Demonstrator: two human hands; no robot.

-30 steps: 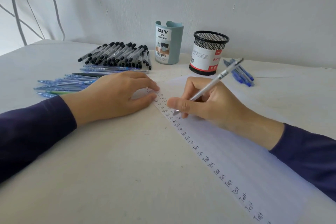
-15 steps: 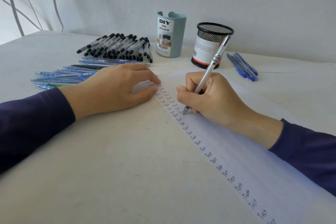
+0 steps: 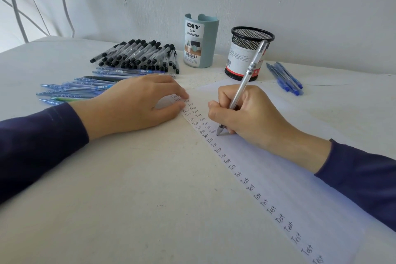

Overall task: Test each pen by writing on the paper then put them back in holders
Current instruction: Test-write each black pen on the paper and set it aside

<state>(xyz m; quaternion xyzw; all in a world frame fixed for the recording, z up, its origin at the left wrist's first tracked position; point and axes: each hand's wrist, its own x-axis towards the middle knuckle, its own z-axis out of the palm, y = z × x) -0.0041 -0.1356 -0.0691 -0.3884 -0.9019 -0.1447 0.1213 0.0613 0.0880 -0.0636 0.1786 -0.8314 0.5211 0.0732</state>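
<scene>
Right hand writing "Test" on the paper, left hand pinning the sheet.

The table [image 3: 107,210] is carrying the paper [image 3: 321,210], running off the lower right edge, with "Test" repeating along its margin. The right hand [image 3: 252,118] is gripping a clear pen [image 3: 246,77], tip touching the sheet; the left hand [image 3: 137,107] is lying flat, fingers loosely curled, holding nothing. The blue holder [image 3: 201,40] is reading "DIY DESK ORGANIZER"; the mesh holder [image 3: 248,53] label is illegible, and both interiors are hidden.
</scene>
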